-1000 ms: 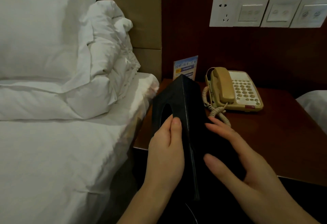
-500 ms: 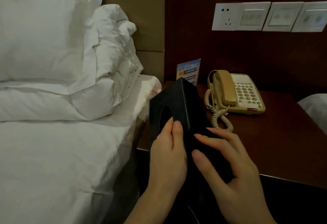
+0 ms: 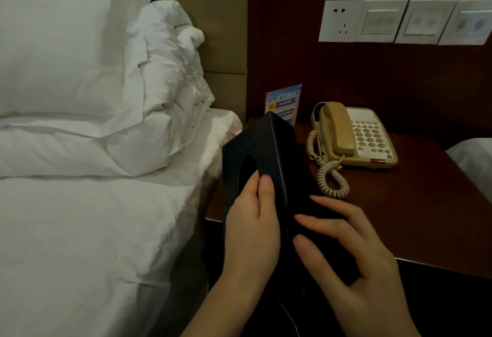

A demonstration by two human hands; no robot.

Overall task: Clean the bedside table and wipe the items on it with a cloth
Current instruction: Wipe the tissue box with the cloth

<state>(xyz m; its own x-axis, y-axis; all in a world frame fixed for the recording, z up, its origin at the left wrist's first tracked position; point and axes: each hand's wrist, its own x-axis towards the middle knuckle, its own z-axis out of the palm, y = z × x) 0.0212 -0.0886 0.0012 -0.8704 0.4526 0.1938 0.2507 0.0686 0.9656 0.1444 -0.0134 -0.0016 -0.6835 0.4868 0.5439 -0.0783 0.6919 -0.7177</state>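
Fingers of the left hand (image 3: 253, 219) curl round the near end of a black tissue box (image 3: 269, 155), thumb laid along its ridge and fingertips at the rim of the oval slot. The right hand (image 3: 354, 259) lies against the box's right face with its fingers straight and slightly spread; whether a dark cloth sits beneath them cannot be told against the black surface. The box is rectangular, matte and leather-like with a stitched edge, tilted so one long corner points up, held over the left front corner of the desk (image 3: 415, 216), a dark reddish, smooth wooden top. Just beyond the right hand's fingertips a coiled beige cord (image 3: 330, 174) loops on the wood, running to a beige push-button telephone (image 3: 356, 136) with its handset in the cradle. Behind the box stands a small blue printed card (image 3: 283, 102). White socket and switch plates (image 3: 404, 21) sit on the dark wall panel. To the left lies a bed (image 3: 87, 230) with a crumpled white duvet and pillow.
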